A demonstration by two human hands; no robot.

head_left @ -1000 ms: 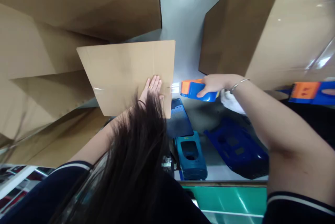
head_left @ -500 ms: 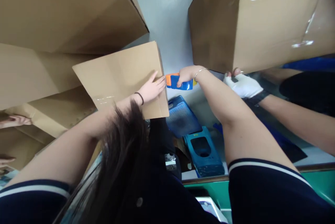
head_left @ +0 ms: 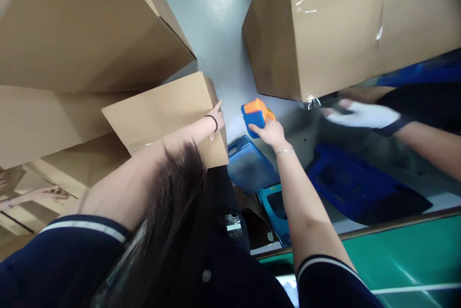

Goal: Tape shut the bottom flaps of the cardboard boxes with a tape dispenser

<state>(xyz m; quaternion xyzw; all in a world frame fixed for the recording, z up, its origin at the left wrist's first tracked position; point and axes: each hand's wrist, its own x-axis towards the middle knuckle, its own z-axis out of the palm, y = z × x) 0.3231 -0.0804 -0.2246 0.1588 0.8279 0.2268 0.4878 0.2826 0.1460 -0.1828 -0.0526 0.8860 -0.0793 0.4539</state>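
Observation:
My right hand (head_left: 270,131) is closed around an orange and blue tape dispenser (head_left: 254,118), held just off the right side of a small cardboard box (head_left: 162,108). My left hand (head_left: 217,119) rests on the right edge of that box, its fingers apart and partly out of sight over the side. The box lies tilted in front of me, its top face closed. A small gap separates the dispenser from the box.
Large cardboard boxes stand at the left (head_left: 90,19) and right (head_left: 334,24). A co-worker's gloved hand (head_left: 370,114) is by the right box; another person's hand (head_left: 54,193) is far left. Blue plastic crates (head_left: 252,166) lie on the floor.
My right hand has drawn the tape dispenser away from the box edge and turned it. My left hand has slid onto the box's right edge. The gloved hand has come away from the large box.

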